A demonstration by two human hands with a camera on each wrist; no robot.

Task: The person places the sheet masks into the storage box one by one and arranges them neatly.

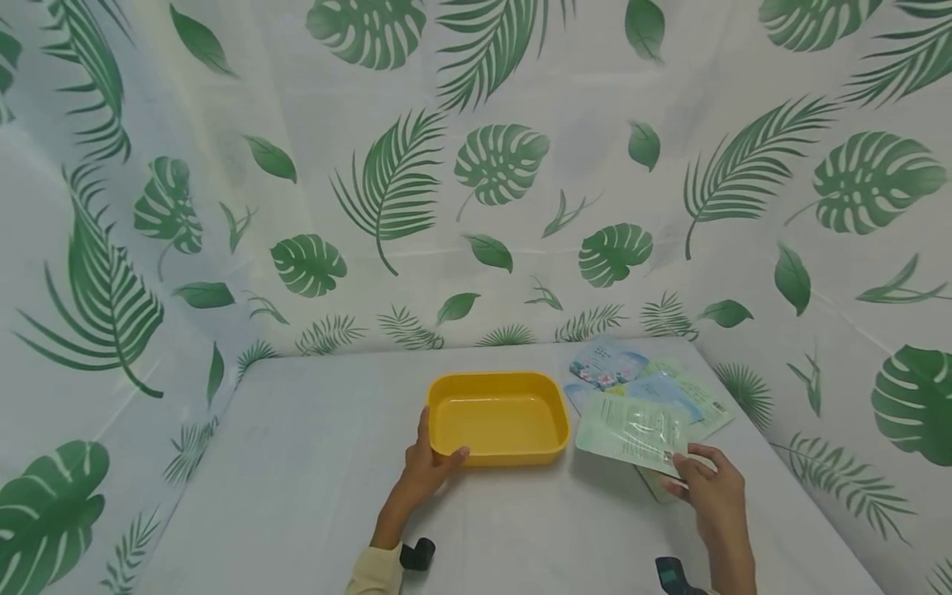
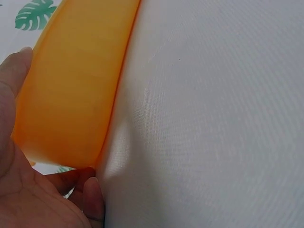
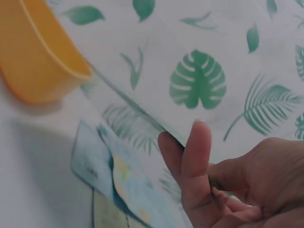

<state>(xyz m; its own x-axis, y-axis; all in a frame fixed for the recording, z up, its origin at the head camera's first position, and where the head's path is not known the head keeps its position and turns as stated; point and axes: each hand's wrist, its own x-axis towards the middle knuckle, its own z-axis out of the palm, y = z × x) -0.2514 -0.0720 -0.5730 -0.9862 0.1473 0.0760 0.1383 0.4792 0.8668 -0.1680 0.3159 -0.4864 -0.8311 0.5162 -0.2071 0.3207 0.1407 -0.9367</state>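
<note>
A yellow rectangular tray [image 1: 497,459] stands on the white table. My left hand [image 1: 427,467] holds it by its near left corner, thumb at the near rim and fingers along the left end. Up close in the left wrist view, the tray's orange-yellow wall [image 2: 76,85] lies between thumb and fingers. To the right, my right hand [image 1: 714,487] pinches a pale green flat packet [image 1: 632,430] by its near right corner. That packet is raised and tilted beside the tray; the right wrist view shows it almost edge-on, between thumb and fingers.
Several more flat packets lie overlapping at the back right: a floral blue one [image 1: 606,364], a light blue one [image 1: 665,392] and a green one [image 1: 714,405]. A leaf-patterned curtain [image 1: 491,248] encloses the table at the back and sides.
</note>
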